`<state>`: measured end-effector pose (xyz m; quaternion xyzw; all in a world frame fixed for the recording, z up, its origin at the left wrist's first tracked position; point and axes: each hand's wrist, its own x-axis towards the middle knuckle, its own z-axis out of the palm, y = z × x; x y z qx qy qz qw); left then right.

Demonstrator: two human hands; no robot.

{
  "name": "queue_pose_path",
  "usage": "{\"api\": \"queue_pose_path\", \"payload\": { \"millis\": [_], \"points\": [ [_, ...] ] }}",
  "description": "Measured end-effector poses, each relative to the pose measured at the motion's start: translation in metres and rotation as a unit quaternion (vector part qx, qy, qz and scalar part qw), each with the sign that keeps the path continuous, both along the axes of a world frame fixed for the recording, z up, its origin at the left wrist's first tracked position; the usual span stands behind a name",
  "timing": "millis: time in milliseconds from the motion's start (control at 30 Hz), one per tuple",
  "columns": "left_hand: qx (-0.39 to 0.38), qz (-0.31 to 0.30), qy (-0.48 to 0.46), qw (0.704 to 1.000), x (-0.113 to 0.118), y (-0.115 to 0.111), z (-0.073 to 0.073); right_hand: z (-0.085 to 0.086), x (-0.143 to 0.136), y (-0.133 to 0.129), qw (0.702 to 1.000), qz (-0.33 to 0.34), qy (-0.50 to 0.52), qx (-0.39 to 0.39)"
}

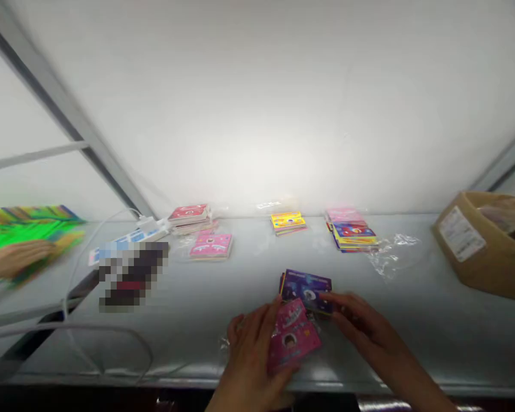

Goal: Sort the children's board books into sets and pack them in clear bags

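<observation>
Near the table's front edge, my left hand (255,349) is closed around a pink card pack (298,341), its fingers along the pack's left side and its thumb below. Clear plastic shows beside these fingers. Just behind the pink pack lies a stack of dark blue cards (306,281), partly overlapped by it. My right hand (360,323) is at the right edge of the blue stack, fingertips touching it, with thumb and forefinger apart.
Along the back stand red cards (189,213), pink cards (211,245), yellow cards (287,222) and a mixed stack (355,232). Crumpled plastic (395,252) lies beside a cardboard box (476,246). At left are a power strip (126,240), cables and another person's hand (17,258).
</observation>
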<state>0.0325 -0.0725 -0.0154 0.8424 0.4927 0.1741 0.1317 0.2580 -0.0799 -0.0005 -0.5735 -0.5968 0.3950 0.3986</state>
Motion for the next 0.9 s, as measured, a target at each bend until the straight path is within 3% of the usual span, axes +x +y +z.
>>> {"api": "queue_pose_path", "payload": {
  "millis": [67,200,267,467,567,667,800,900],
  "points": [
    [0.004,0.001,0.0,1.0,0.0,0.001,0.0,0.003,0.001,-0.002,1.0,0.016,-0.006,-0.017],
    [0.007,-0.023,0.004,1.0,0.004,0.0,0.0,0.008,-0.004,-0.007,0.983,0.152,-0.007,-0.103],
    [0.003,-0.025,0.005,1.0,0.009,-0.002,0.001,0.008,-0.009,-0.009,0.975,0.187,-0.003,-0.121],
    [0.005,-0.007,0.01,1.0,0.015,-0.008,-0.006,0.001,-0.017,-0.011,0.957,0.221,0.024,-0.185],
    [-0.001,-0.009,0.014,1.0,0.012,-0.008,-0.008,-0.002,-0.013,-0.01,0.954,0.194,0.052,-0.222],
    [0.002,0.003,0.015,1.0,0.01,-0.008,-0.005,-0.003,-0.011,-0.01,0.954,0.175,0.066,-0.236],
    [-0.026,-0.017,0.009,0.999,0.011,-0.007,0.001,-0.002,-0.017,-0.01,0.942,0.228,0.082,-0.234],
    [-0.063,-0.019,0.002,0.998,0.013,-0.007,0.003,-0.002,-0.02,-0.01,0.936,0.222,0.123,-0.243]
  ]
}}
